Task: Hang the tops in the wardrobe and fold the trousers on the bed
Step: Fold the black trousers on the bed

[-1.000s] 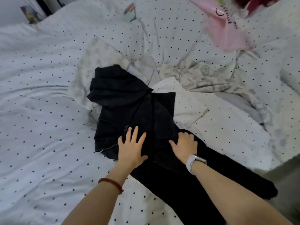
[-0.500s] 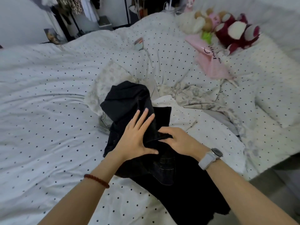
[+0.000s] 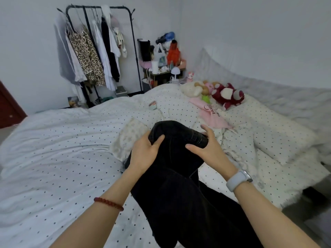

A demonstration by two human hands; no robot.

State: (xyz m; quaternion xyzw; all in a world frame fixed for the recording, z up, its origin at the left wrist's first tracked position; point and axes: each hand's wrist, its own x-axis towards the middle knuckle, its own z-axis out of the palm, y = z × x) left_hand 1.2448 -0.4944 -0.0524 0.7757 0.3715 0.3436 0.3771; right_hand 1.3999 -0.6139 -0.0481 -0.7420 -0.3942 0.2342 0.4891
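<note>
Black trousers (image 3: 179, 176) hang lifted over the polka-dot bed (image 3: 62, 158), their top end bunched between both hands and the legs trailing down toward me. My left hand (image 3: 145, 153) grips the left side of the bunched fabric, thumb on top. My right hand (image 3: 206, 145) holds the right side, thumb pressed into the cloth and fingers spread behind the hem. A black clothes rack (image 3: 100, 51) with several hanging tops, one leopard-print, stands against the far wall.
A pale floral garment (image 3: 130, 136) lies crumpled under the trousers. A pink garment (image 3: 211, 113) and plush toys (image 3: 227, 94) lie at the bed's far right near a pillow (image 3: 279, 138). A cluttered bedside table (image 3: 164, 67) stands behind the bed. A dark door (image 3: 9, 108) is at left.
Both hands went from pressing the trousers flat on the bed to gripping the top end and lifting it. The view tilted up, bringing the rack and wall into sight.
</note>
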